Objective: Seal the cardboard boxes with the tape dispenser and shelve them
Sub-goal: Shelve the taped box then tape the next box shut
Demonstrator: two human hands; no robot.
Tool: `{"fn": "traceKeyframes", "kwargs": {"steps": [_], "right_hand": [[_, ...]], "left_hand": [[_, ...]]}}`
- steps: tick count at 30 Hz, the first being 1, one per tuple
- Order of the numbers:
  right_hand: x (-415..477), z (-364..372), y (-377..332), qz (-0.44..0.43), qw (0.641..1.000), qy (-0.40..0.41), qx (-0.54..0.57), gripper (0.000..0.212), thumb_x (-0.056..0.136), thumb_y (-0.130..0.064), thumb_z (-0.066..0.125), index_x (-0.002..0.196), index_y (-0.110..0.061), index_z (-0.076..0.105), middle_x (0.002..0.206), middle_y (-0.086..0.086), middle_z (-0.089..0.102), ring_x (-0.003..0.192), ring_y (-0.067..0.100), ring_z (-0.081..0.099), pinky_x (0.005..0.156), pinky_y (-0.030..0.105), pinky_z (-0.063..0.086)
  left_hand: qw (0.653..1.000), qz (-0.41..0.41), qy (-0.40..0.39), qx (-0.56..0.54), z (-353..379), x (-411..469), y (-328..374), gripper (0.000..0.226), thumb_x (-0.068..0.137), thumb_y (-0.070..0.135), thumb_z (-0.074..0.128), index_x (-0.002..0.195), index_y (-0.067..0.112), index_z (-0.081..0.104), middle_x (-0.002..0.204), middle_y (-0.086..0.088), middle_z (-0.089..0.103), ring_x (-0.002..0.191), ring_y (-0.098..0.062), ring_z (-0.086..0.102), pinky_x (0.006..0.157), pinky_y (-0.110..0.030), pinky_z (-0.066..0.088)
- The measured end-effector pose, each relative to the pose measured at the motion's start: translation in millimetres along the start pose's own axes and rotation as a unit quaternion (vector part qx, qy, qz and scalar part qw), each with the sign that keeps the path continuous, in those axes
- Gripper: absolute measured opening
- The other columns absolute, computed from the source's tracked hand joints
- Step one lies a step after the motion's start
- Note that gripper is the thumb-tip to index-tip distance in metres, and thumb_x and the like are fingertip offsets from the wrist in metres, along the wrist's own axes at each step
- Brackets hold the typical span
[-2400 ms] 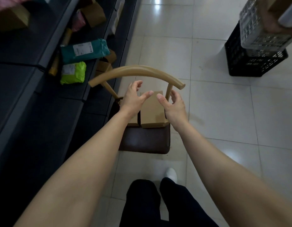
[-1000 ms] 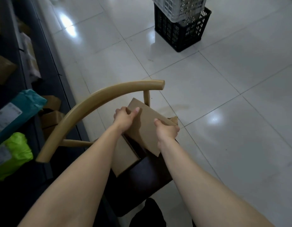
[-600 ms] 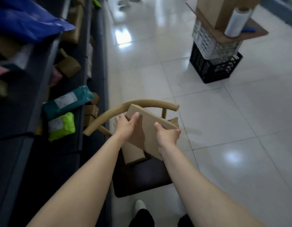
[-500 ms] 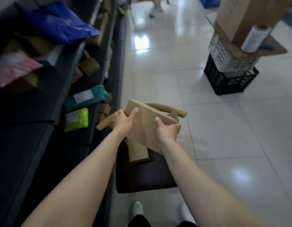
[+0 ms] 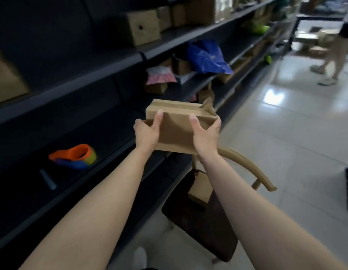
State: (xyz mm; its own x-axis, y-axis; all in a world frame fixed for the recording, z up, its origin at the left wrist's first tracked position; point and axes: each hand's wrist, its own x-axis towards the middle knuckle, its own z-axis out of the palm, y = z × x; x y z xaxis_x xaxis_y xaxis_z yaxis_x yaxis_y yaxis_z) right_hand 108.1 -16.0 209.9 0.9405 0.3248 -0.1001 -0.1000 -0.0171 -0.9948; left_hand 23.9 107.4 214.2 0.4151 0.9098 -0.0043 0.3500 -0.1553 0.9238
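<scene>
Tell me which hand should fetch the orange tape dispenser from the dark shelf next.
Left, probably. The orange tape dispenser lies on the dark shelf on the left hand's side, below it. The right hand grips the brown cardboard box at its far end, by the raised flap, and could steady it.

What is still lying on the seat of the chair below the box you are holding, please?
One small cardboard box lies on the dark seat, near the backrest. The right forearm covers part of the seat, so anything beneath it cannot be seen.
</scene>
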Motion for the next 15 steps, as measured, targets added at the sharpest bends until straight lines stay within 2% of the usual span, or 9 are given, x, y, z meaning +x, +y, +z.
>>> {"fn": "traceKeyframes", "kwargs": {"steps": [4,6,7,9,11,13,15], "right_hand": [[-32.4,45.1,-9.4,-0.020,0.994,-0.109,0.003,0.084,0.081,-0.056,0.064,0.147,-0.027,0.022,0.145,-0.003,0.040,0.130,0.017,0.040,0.109,0.035,0.033],[-53.1,73.1,-9.1,-0.010,0.984,-0.175,0.017,0.080,0.081,-0.056,0.065,0.145,-0.028,0.026,0.141,-0.004,0.042,0.127,0.016,0.043,0.105,0.033,0.037],[-64.6,87.1,-7.5,-0.007,0.978,-0.208,0.021,0.079,0.081,-0.055,0.065,0.145,-0.027,0.027,0.139,-0.006,0.043,0.125,0.015,0.044,0.101,0.031,0.038],[-88.9,115.1,-2.6,-0.003,0.963,-0.267,0.026,0.078,0.083,-0.052,0.066,0.145,-0.026,0.027,0.133,-0.008,0.044,0.119,0.012,0.046,0.092,0.023,0.038],[-114.4,143.6,3.0,0.003,0.947,-0.319,0.020,0.076,0.083,-0.051,0.066,0.144,-0.026,0.028,0.126,-0.009,0.047,0.106,0.007,0.049,0.081,0.018,0.039],[-140.4,171.2,9.0,0.013,0.931,-0.364,0.006,0.076,0.083,-0.051,0.066,0.144,-0.026,0.028,0.124,-0.010,0.047,0.102,0.006,0.048,0.079,0.019,0.038],[-165.7,196.9,16.2,0.018,0.914,-0.405,-0.011,0.079,0.082,-0.051,0.067,0.145,-0.026,0.026,0.128,-0.008,0.047,0.107,0.009,0.047,0.085,0.024,0.037]], "left_hand": [[0.990,-0.047,0.124,-0.043,-69.8,-17.0,-20.0,0.067,0.081,0.072,0.047,0.110,0.012,0.042,0.115,-0.005,0.050,0.095,-0.018,0.050,0.073,-0.029,0.036],[0.977,-0.070,0.191,-0.060,-108.5,-27.3,-36.2,0.066,0.082,0.071,0.045,0.110,0.012,0.042,0.100,0.003,0.050,0.095,-0.018,0.051,0.075,-0.029,0.035],[0.970,-0.079,0.220,-0.065,-127.4,-32.6,-44.7,0.067,0.082,0.071,0.045,0.113,0.011,0.042,0.099,0.004,0.049,0.095,-0.017,0.050,0.076,-0.028,0.034],[0.956,-0.098,0.266,-0.071,-164.1,-43.6,-61.7,0.077,0.083,0.069,0.046,0.128,0.007,0.040,0.116,-0.002,0.050,0.101,-0.018,0.050,0.080,-0.028,0.035],[0.942,-0.128,0.302,-0.076,-200.5,-55.2,-79.8,0.087,0.084,0.069,0.046,0.142,0.006,0.029,0.138,-0.009,0.042,0.117,-0.024,0.047,0.085,-0.030,0.034],[0.925,-0.153,0.336,-0.086,-234.8,-66.9,-100.0,0.090,0.083,0.068,0.047,0.145,0.006,0.024,0.142,-0.009,0.039,0.125,-0.028,0.043,0.087,-0.031,0.035],[0.910,-0.173,0.366,-0.092,-265.9,-78.7,-120.0,0.088,0.083,0.067,0.048,0.143,0.006,0.026,0.138,-0.008,0.043,0.123,-0.028,0.045,0.087,-0.032,0.036]]}}
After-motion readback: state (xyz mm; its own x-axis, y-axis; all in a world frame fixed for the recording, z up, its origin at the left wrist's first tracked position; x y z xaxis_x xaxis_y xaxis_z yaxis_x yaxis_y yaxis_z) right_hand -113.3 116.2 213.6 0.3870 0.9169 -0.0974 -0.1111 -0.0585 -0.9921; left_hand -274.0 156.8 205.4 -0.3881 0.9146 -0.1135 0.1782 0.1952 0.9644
